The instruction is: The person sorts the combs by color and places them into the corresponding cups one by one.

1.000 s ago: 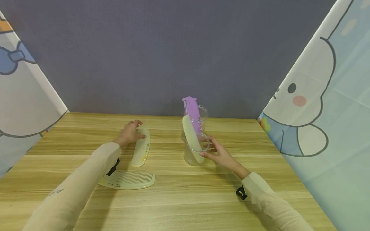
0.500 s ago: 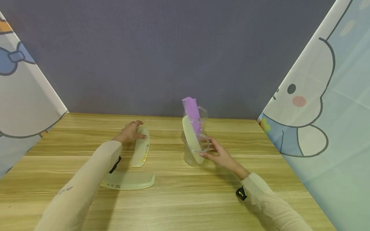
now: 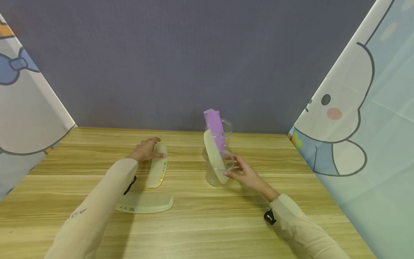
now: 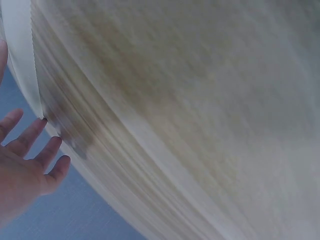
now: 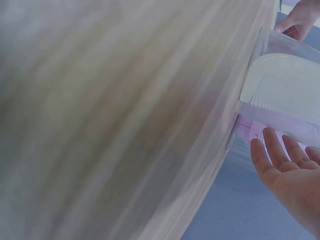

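Left hand (image 3: pixel 145 150), grip relaxed, fingers flat on the pale comb (image 3: pixel 158 164), centre frame. I'd pinch its spine before lifting. Right hand (image 3: pixel 245 172), grip relaxed, steadies the clear cup (image 3: pixel 219 169).

Cream comb (image 3: pixel 157 164): lies flat on the wooden table, left hand's fingers on its far end.
Clear cup (image 3: pixel 219 173): upright, right hand touching its side; another pale comb (image 3: pixel 214 154) leans inside, tilted left.
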`<act>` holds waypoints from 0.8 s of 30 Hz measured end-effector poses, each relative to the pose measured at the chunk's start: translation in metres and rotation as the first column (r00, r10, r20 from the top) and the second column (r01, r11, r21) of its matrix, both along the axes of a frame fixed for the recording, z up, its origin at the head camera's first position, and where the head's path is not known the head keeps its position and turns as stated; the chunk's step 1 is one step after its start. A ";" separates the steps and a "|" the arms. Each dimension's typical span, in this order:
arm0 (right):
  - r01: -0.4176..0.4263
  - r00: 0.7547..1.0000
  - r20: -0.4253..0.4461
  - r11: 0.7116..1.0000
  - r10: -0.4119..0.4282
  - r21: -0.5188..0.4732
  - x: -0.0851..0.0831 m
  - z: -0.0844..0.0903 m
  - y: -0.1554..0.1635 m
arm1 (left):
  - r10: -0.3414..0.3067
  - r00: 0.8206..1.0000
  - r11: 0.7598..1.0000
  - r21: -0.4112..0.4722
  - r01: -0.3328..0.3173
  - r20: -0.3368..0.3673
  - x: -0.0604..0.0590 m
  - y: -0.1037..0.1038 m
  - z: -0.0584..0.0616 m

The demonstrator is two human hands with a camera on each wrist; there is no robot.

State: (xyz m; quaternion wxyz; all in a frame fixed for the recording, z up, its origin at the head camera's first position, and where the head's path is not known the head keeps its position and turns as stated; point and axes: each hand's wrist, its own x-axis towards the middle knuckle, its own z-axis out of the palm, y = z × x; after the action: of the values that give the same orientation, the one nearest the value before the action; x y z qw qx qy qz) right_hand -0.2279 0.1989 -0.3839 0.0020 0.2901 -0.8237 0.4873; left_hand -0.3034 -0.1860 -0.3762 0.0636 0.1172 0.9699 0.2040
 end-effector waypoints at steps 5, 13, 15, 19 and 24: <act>0.005 1.000 0.013 1.000 -0.005 0.003 0.000 0.000 0.000 | 0.000 1.000 1.000 0.004 0.000 -0.015 0.000 0.001 -0.001; 0.005 1.000 0.007 1.000 -0.005 0.003 0.000 -0.001 0.000 | 0.016 1.000 0.998 0.053 -0.016 0.003 -0.006 -0.002 -0.005; 0.006 1.000 0.007 1.000 -0.006 0.004 0.000 -0.001 0.000 | 0.021 1.000 0.998 0.061 -0.021 0.002 -0.006 -0.001 -0.006; 0.007 1.000 0.006 1.000 -0.007 0.006 0.001 0.000 0.000 | 0.034 0.999 0.997 0.075 -0.034 0.005 -0.006 -0.002 -0.006; 0.012 1.000 0.010 1.000 -0.012 0.007 0.001 -0.001 0.000 | 0.041 0.999 0.995 0.094 -0.040 -0.005 -0.007 -0.004 -0.005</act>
State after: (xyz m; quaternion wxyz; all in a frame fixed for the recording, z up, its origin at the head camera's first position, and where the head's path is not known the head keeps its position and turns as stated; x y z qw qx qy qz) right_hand -0.2272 0.1993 -0.3852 0.0000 0.2828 -0.8270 0.4859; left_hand -0.3104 -0.1896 -0.3813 0.0505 0.1011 0.9616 0.2501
